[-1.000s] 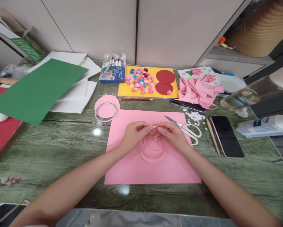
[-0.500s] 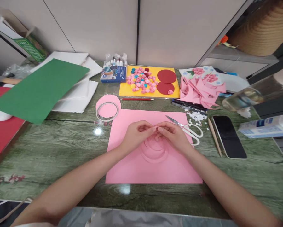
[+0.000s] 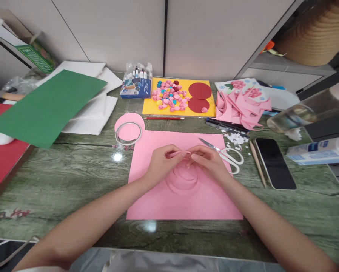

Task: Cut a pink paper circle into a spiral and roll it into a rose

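Observation:
Over a pink sheet [image 3: 158, 204] on the table, my left hand [image 3: 165, 164] and my right hand [image 3: 210, 164] meet with fingertips almost touching. Both pinch a thin pink paper strip [image 3: 185, 181], which hangs below them in loose curls above the sheet. Scissors with white handles [image 3: 232, 158] lie just beyond my right hand, blades on the sheet. A roll of tape [image 3: 128, 142] rests on a pink paper circle [image 3: 129, 126] at the sheet's upper left corner.
Behind are a marker box [image 3: 135, 88], a yellow sheet [image 3: 147, 107] with small rolled pieces, and pink scraps [image 3: 240, 105]. Right: a phone [image 3: 275, 163], a wooden stick [image 3: 257, 164], a carton [image 3: 319, 151] and a clear bottle [image 3: 302, 111]. Left: green paper [image 3: 50, 105].
More of the strip shows between my fingertips, and its curls have shifted slightly left. My right fingertips have moved a little to the right.

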A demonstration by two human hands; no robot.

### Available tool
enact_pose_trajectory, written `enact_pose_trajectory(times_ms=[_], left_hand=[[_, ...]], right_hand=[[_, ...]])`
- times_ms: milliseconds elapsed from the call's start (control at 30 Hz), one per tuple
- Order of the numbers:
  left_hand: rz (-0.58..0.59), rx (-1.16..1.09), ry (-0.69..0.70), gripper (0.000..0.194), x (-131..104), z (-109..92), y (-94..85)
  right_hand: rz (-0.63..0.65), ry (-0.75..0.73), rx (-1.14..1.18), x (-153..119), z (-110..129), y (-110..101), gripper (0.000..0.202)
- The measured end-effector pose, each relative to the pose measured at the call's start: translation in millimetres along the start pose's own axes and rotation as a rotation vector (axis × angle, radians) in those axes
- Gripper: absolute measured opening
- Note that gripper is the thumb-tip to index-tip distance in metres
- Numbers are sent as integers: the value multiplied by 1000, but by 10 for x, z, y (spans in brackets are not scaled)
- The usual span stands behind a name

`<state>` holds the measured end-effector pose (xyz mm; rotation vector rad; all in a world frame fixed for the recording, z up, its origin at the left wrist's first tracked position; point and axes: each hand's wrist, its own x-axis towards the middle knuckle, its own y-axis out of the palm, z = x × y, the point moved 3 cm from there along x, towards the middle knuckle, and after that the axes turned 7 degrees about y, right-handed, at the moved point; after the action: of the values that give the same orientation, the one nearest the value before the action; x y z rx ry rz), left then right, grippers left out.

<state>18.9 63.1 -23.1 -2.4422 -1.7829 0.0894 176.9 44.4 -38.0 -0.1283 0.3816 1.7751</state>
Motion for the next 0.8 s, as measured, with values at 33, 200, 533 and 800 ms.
enact_pose_trajectory(times_ms=[33, 200, 533, 800], left_hand=[[2, 1, 1, 25, -2, 3, 1], [15, 6, 6, 22, -3, 17, 1], [7, 5, 17, 20, 4, 18, 0], [16, 9, 4, 18, 6, 9, -4]], right_hand=[[-5, -3, -13, 2, 5, 3, 18], [-34, 11, -79, 20, 13, 4, 16], [-81, 60, -102, 26, 1, -10, 16], [-81, 66, -66, 36, -31, -30, 14]])
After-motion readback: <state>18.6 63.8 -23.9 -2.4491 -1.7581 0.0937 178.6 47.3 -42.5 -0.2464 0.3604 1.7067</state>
